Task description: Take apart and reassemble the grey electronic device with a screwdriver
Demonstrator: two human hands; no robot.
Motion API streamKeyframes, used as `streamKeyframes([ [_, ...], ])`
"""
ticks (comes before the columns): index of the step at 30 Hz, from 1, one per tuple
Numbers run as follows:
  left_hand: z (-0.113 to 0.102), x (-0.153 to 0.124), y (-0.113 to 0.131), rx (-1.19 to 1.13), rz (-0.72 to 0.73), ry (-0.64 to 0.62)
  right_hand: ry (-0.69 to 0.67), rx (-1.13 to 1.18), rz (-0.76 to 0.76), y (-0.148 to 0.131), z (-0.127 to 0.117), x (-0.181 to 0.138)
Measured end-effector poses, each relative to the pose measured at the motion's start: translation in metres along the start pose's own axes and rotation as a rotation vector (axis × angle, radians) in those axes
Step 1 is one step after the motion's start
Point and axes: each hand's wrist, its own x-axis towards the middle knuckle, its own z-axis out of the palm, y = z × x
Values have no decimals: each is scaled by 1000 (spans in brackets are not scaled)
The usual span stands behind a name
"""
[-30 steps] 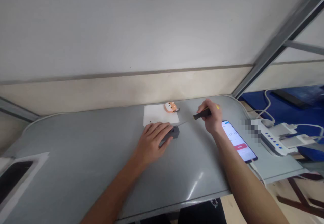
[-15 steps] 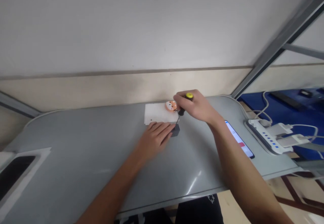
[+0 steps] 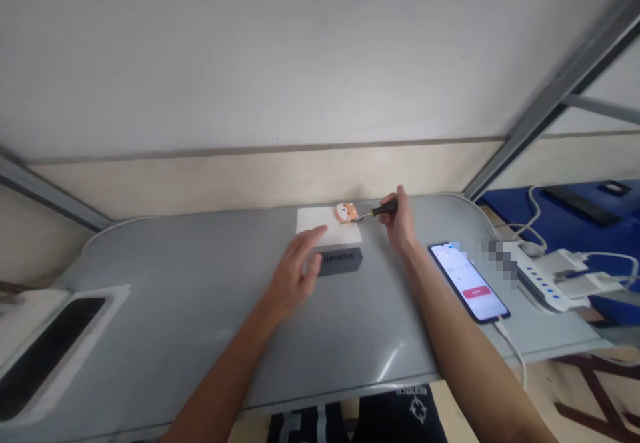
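Observation:
In my right hand (image 3: 401,224) is a screwdriver (image 3: 384,213) with a black handle, held nearly level. Its metal shaft points left, and the tip is by the lower right edge of a small orange-and-white item with an animal face (image 3: 345,212). That item rests on a white sheet (image 3: 313,218). My left hand (image 3: 294,271) has its fingers stretched out, the index finger over the sheet. Below the sheet lies a dark grey oblong block with a row of slots (image 3: 345,263), its left end partly hidden behind my left thumb.
A lit phone (image 3: 470,283) with a cable lies right of my forearm. Beyond it is a white power strip (image 3: 550,289) with plugged-in chargers. At the far left a dark-screened device (image 3: 55,349) lies on white paper. A wall backs the grey table (image 3: 190,309).
My left hand has come off the grey block and moved slightly left, uncovering its slots. My right hand has taken the screwdriver from upright at the block to nearly level beside the orange item.

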Motion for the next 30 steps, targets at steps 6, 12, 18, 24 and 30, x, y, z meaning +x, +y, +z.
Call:
streamKeyframes([
  [6, -15, -4, -58, 287, -191, 43, -322, -254, 48, 25, 29, -27],
  [12, -7, -7, -54, 329, -252, -156, -381, -326, 108, 35, 32, -30],
  [18, 1, -4, -52, 293, -236, -144, -357, -311, 82, 34, 27, -29],
  [24, 3, -1, -55, 245, -182, -146, -324, -230, 131, 34, 26, -31],
  [30, 4, -1, -60, 243, -118, -104, -364, -202, 184, 33, 26, -31],
])
